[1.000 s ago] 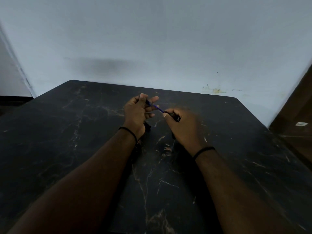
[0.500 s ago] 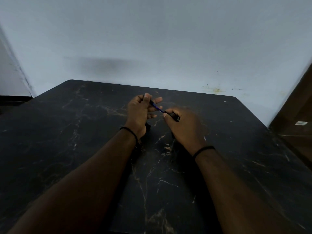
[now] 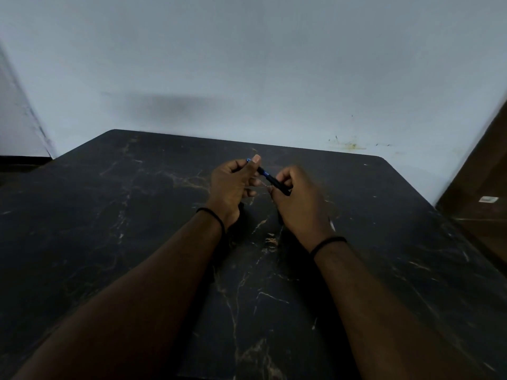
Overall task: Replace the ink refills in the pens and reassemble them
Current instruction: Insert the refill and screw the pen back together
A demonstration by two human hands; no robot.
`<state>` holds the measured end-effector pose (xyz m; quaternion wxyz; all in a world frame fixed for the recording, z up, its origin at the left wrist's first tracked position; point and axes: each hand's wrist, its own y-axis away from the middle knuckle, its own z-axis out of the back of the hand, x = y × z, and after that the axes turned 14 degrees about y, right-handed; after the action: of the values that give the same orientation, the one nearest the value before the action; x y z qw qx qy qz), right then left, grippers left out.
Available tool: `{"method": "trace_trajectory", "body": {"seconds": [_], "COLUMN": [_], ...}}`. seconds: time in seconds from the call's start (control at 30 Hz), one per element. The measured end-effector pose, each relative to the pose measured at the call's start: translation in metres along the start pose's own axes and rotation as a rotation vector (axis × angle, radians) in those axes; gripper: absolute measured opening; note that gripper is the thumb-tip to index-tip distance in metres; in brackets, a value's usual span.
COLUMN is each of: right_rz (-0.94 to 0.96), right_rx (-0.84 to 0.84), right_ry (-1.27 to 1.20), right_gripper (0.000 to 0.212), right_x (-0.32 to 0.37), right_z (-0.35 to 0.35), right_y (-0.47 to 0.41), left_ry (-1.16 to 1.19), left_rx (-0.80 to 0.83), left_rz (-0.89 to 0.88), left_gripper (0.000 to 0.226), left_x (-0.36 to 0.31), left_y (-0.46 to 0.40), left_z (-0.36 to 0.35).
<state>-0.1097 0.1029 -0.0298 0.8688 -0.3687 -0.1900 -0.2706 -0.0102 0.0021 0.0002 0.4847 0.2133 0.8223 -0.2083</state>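
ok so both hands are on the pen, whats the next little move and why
Probably push the two ends together and seat the blue part in the barrel. The left hand pinches the blue end, the right hand grips the dark barrel, and the pen spans the gap between them above the table. A short blue stretch shows beside the barrel, so it looks not quite closed; the joint is too small to be sure.

Looks like plain room in home or small office, hard to say which. Black marble-look table [image 3: 137,242] with pale veins, pushed against bare pale wall [image 3: 247,64] — few yellowish stains near table edge. Brown wooden door or cabinet [image 3: 488,174] at right. Dim light, no gear around — not workshop.
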Motion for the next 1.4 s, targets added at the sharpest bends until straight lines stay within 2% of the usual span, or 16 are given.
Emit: {"method": "trace_trajectory", "body": {"seconds": [0.4, 0.53, 0.73, 0.9, 1.03, 1.13, 1.23, 1.33, 1.4], "right_rz": [0.072, 0.052, 0.047, 0.096, 0.039, 0.026, 0.029, 0.061, 0.055], "right_rx": [-0.108, -0.14, -0.107, -0.029, -0.038, -0.071, -0.035, -0.008, 0.006], "right_ry": [0.071, 0.117, 0.086, 0.171, 0.04, 0.049, 0.067, 0.167, 0.163], "right_gripper": [0.015, 0.014, 0.01, 0.033, 0.021, 0.027, 0.014, 0.032, 0.03], "right_x": [0.001, 0.0029, 0.0013, 0.0021, 0.0004, -0.0008, -0.0018, 0.0008, 0.0034], "right_z": [0.0, 0.0018, 0.0027, 0.0023, -0.001, -0.0033, -0.0029, -0.0009, 0.0006], "right_y": [0.0026, 0.0019, 0.0015, 0.0012, -0.0001, -0.0002, -0.0001, 0.0019, 0.0026], "left_ry": [0.047, 0.027, 0.034, 0.036, 0.042, 0.05, 0.054, 0.048, 0.046], "left_rx": [-0.014, -0.018, -0.011, -0.015, -0.006, 0.001, -0.004, -0.017, -0.012], "left_rz": [0.007, 0.001, 0.002, 0.003, 0.004, 0.0, 0.001, -0.002, -0.002], "left_gripper": [0.03, 0.023, 0.024, 0.024, 0.027, 0.024, 0.028, 0.029, 0.03], "left_x": [0.0012, 0.0032, 0.0049, 0.0057, 0.0063, 0.0057, 0.0048, 0.0044, 0.0048], "left_y": [-0.0044, -0.0044, -0.0068, -0.0097, -0.0097, -0.0088, -0.0085, -0.0094, -0.0094], "left_z": [0.003, 0.0002, 0.0022, 0.0043, 0.0045, 0.0045, 0.0047, 0.0051, 0.0044]}}
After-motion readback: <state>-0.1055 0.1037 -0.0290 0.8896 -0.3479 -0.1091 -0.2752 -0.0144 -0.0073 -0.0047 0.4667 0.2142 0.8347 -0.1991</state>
